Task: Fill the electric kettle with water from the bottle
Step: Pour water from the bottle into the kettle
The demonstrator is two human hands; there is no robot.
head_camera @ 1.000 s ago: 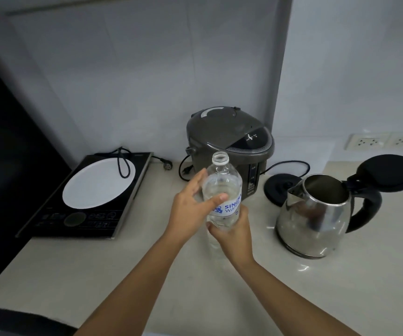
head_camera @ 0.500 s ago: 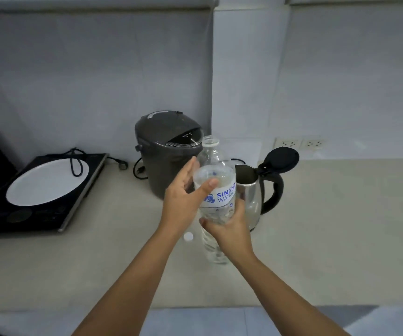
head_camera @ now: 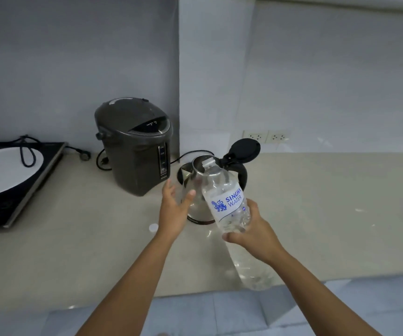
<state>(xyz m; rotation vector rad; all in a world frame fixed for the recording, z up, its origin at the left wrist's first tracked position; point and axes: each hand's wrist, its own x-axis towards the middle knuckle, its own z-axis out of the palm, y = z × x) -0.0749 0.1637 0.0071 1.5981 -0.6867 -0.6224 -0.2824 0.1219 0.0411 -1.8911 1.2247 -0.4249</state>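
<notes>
A steel electric kettle [head_camera: 197, 209] stands on the counter with its black lid [head_camera: 245, 146] flipped up and its handle to the right. My right hand [head_camera: 253, 235] grips the lower part of a clear water bottle [head_camera: 227, 202] with a blue-lettered label. The bottle is uncapped and tilted, its mouth at the kettle's open rim. My left hand [head_camera: 173, 209] is off the bottle, fingers spread, right beside the kettle's left side; contact is unclear. A small white cap [head_camera: 153, 227] lies on the counter left of my left wrist.
A dark grey thermo pot [head_camera: 135, 146] stands just left of the kettle, against the wall. A black induction hob [head_camera: 14, 180] with a white disc and a coiled cord lies at far left. Wall sockets [head_camera: 266, 136] sit behind the kettle. The beige counter [head_camera: 341, 202] stretches right.
My left hand has let go of the bottle and moved beside the kettle. My right hand has tipped the bottle so its mouth reaches the kettle's opening. The view has shifted right.
</notes>
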